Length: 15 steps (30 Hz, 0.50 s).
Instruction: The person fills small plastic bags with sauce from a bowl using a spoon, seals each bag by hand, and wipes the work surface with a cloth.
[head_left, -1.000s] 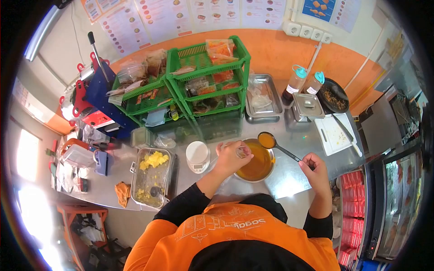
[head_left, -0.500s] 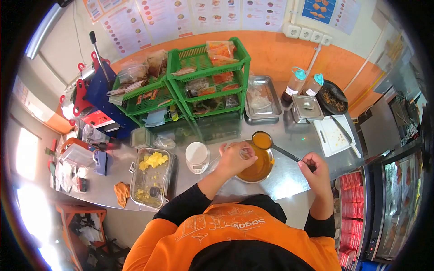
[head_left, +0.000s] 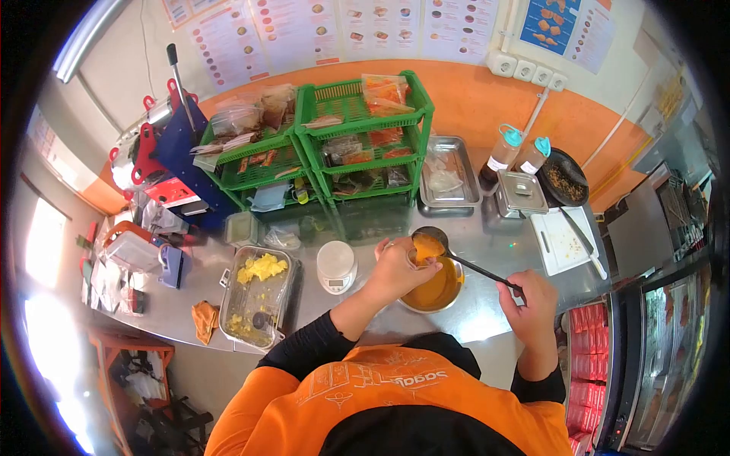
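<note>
My right hand (head_left: 530, 300) is closed around the handle of a black ladle (head_left: 484, 269). The ladle's head is tilted at my left hand (head_left: 399, 270), with orange-brown sauce (head_left: 428, 246) running from it. My left hand is closed on a clear plastic bag, mostly hidden by the fingers and the sauce. Beneath both stands a round metal bowl (head_left: 458, 291) holding more of the sauce; my left hand covers part of its left side. A white kitchen scale (head_left: 336, 266) stands to the left of that hand.
A metal tray (head_left: 287, 300) with yellow food lies farther left, beside an orange cloth (head_left: 204, 321). Green racks (head_left: 365, 125) with bagged goods stand behind. At right are a lidded steel container (head_left: 522, 194), and a knife (head_left: 582, 234) on a white cutting board (head_left: 553, 247).
The ladle has moved left from over the bowl to the bag and tipped, and sauce now flows there. My right hand has shifted slightly down. The whole view has shifted slightly.
</note>
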Available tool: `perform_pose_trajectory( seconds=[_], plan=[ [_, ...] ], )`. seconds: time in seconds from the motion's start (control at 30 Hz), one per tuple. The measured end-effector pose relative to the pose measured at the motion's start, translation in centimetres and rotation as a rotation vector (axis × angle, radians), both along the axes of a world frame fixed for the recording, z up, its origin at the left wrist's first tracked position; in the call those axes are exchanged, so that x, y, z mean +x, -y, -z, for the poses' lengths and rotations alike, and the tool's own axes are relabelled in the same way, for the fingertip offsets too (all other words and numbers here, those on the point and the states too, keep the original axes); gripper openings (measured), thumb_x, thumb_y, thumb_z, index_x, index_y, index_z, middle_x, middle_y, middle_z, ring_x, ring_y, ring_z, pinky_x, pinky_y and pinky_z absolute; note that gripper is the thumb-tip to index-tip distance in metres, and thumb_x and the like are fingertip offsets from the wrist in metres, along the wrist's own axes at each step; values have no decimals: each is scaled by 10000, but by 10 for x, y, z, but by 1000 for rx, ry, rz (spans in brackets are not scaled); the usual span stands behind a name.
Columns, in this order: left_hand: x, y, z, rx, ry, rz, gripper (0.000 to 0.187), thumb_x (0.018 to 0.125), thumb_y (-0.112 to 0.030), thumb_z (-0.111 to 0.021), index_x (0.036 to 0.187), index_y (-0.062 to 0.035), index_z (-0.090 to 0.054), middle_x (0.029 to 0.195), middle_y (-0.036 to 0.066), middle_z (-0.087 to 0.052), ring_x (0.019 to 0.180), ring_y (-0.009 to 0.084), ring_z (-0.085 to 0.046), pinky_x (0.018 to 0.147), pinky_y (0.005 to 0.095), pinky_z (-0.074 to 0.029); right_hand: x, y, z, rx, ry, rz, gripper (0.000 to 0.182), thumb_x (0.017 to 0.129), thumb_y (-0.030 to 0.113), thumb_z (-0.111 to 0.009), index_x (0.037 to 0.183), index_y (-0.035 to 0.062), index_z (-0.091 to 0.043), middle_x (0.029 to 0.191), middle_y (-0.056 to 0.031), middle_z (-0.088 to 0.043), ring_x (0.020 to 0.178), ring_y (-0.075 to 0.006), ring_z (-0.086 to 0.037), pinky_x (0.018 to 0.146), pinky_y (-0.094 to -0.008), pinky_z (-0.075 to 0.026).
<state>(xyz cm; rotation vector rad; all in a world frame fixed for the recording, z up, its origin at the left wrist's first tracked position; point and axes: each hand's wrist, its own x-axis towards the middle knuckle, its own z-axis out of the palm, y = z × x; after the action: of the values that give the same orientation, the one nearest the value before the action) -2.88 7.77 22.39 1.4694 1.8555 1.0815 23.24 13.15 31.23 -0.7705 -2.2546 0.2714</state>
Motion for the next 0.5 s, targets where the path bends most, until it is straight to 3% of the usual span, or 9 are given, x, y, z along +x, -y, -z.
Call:
perform_pose_trajectory(
  seconds=[0.2,0.5],
  plan=[
    [-1,3,-7,111,-11,-40,442,759,-421,-814,933,-31,-700,799,76,-661,835,245,-653,1094,479,-299,-3,2,-10,309,42,-33,249,734,89,-834,879,64,-634,717,-65,-601,605,-279,-564,540,-402,-404],
    [-6,-1,7,107,-10,-41,657,728,-416,-837,1222,-25,-653,1044,128,-728,1102,261,-651,1157,469,-249,-6,1,-15,490,43,-92,255,733,104,-841,881,43,-641,744,-64,-606,588,-241,-541,543,-376,-390]
  ],
)
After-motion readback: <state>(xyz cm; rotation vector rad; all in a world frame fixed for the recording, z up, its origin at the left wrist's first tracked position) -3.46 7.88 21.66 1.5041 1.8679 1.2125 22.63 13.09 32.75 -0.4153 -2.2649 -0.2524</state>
